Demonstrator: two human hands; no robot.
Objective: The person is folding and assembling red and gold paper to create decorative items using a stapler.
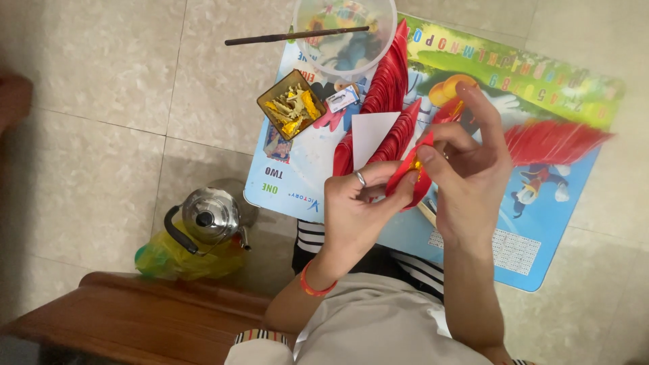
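Both hands meet over a colourful printed board (534,223) that rests on my lap. My left hand (355,203), with a ring and a red wristband, pinches a small red paper piece (414,177) with a gold spot. My right hand (466,162) grips the same red piece from the other side. Rows of stacked red paper pieces (389,81) lie on the board beyond the hands, with another red stack (551,140) to the right. A white paper (372,132) sits among them.
A small brown box of gold bits (292,105) and a clear plastic tub (345,34) with a thin stick (297,35) across it stand at the board's far end. A steel kettle (208,217) on a yellow bag sits on the tiled floor, left. A wooden bench (135,318) lies near left.
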